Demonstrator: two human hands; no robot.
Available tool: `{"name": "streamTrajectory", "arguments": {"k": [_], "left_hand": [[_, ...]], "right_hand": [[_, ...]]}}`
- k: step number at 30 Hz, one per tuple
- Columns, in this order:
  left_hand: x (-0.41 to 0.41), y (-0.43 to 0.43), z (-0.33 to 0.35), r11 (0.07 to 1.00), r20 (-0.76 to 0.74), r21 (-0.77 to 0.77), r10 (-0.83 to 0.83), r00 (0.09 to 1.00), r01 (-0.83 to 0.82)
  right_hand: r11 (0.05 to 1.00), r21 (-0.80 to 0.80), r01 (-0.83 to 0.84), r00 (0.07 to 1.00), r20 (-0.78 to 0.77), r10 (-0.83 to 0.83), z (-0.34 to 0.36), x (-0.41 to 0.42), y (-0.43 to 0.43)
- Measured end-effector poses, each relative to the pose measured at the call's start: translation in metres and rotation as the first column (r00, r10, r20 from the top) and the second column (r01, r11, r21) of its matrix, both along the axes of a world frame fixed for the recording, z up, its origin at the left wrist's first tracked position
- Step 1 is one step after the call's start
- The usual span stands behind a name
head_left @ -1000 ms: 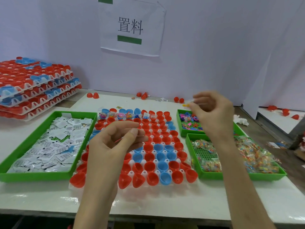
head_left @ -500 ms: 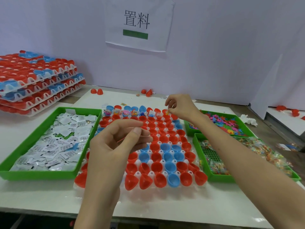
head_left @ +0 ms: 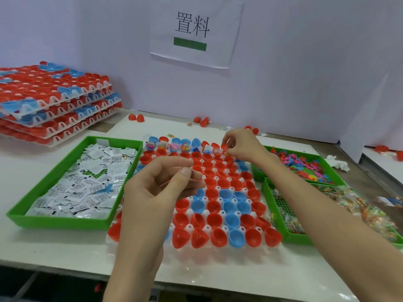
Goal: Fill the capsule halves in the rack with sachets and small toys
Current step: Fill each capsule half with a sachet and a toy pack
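Observation:
A white rack (head_left: pixel 220 247) of red and blue capsule halves lies in the middle of the table. Several halves in its far row hold sachets and small toys. My right hand (head_left: pixel 242 144) hovers over the far right end of that row, its fingers curled and pinching a small yellow toy (head_left: pixel 226 152). My left hand (head_left: pixel 161 184) is raised above the rack's left side, thumb pressed to fingertips around something thin and red that I cannot make out.
A green tray of white sachets (head_left: pixel 72 182) lies left of the rack. Two green trays sit on the right: coloured plastic toys (head_left: pixel 303 164) farther, clear candy packets (head_left: pixel 340 205) nearer. Stacked filled racks (head_left: pixel 50 101) stand at the far left. Loose red halves (head_left: pixel 137 117) lie by the wall.
My right hand has travelled left from above the toy tray to the rack's far row and dropped lower. My left hand has stayed in place.

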State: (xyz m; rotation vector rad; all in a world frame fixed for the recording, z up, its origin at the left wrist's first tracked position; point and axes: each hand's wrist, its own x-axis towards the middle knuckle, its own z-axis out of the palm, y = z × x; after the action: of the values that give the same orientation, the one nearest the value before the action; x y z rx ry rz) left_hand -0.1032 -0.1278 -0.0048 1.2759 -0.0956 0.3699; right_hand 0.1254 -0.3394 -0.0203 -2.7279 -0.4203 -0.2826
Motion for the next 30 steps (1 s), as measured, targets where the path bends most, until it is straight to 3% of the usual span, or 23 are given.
{"name": "streamTrajectory", "arguments": {"k": [11, 20, 23, 25, 27, 29, 30], "left_hand": [[0.001, 0.002, -0.003, 1.0, 0.007, 0.007, 0.021, 1.0, -0.021], [0.006, 0.017, -0.012, 0.999, -0.024, 0.04, 0.037, 0.999, -0.036], [0.009, 0.04, -0.014, 0.988, -0.054, 0.137, 0.074, 0.996, -0.066], [0.019, 0.062, -0.018, 0.918, -0.074, 0.361, 0.204, 0.976, -0.165], [0.037, 0.088, -0.023, 0.721, -0.076, 0.657, 0.354, 0.932, -0.22], [0.056, 0.108, -0.027, 0.502, -0.122, 0.857, 0.422, 0.898, -0.119], [0.065, 0.115, -0.031, 0.435, -0.165, 0.9, 0.425, 0.89, -0.041]], "right_hand": [[0.997, -0.074, -0.032, 0.999, -0.023, 0.03, 0.002, 0.0, 0.001], [0.997, 0.056, -0.052, 0.999, 0.008, 0.051, 0.002, -0.007, -0.012], [0.99, 0.137, -0.019, 0.998, 0.065, 0.01, 0.014, -0.012, -0.033], [0.986, 0.16, 0.045, 0.997, 0.059, -0.055, 0.023, -0.016, -0.059], [0.982, 0.113, 0.148, 0.988, 0.021, -0.152, 0.026, -0.02, -0.09], [0.969, -0.038, 0.246, 0.966, -0.073, -0.248, 0.023, -0.025, -0.121], [0.952, -0.13, 0.278, 0.946, -0.135, -0.294, 0.019, -0.027, -0.135]]}}
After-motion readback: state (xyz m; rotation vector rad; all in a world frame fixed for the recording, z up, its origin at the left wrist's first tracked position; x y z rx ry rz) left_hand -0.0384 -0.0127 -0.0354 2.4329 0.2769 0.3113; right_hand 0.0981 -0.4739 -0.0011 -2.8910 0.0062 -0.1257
